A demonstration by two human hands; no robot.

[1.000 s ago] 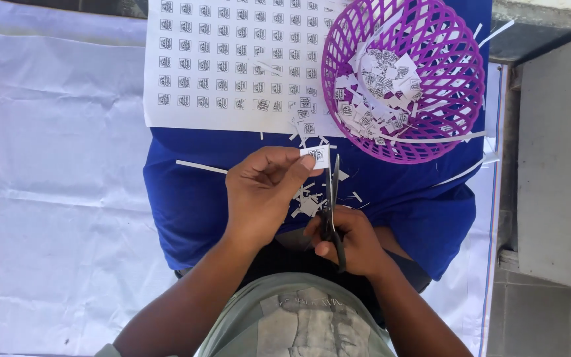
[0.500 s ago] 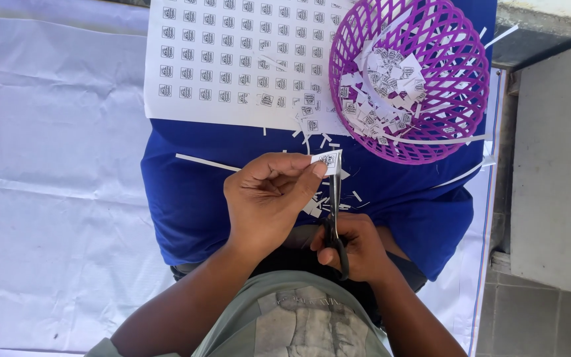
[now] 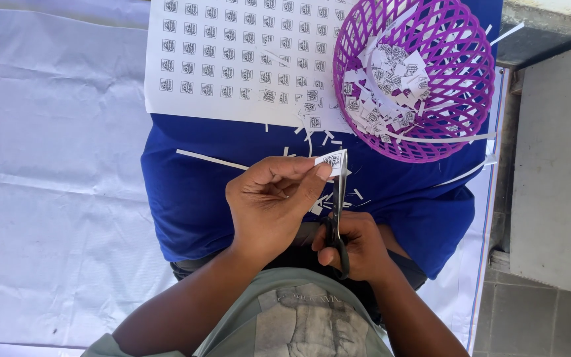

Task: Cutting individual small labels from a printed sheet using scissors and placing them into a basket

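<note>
My left hand [image 3: 272, 201] pinches a small printed paper square [image 3: 332, 160] between thumb and forefinger. My right hand [image 3: 358, 246] grips a pair of dark-handled scissors [image 3: 340, 198], whose closed blades point away from me and meet the right edge of the square. Both hands work over a blue cloth [image 3: 193, 192] strewn with white paper offcuts [image 3: 325, 201]. Just beyond lies a white sheet [image 3: 226, 59] printed with rows of small black marks. A purple plastic basket [image 3: 470, 86] at the upper right holds several cut squares [image 3: 391, 79].
A white sheet [image 3: 47, 165] covers the surface to the left. A long thin paper strip [image 3: 209, 159] lies on the blue cloth. A grey slab [image 3: 556, 165] and a tiled floor [image 3: 536, 324] lie at the right.
The hands, the paper square and the scissors hold nearly the same pose; the view has shifted slightly. The square sits a little further along the blades.
</note>
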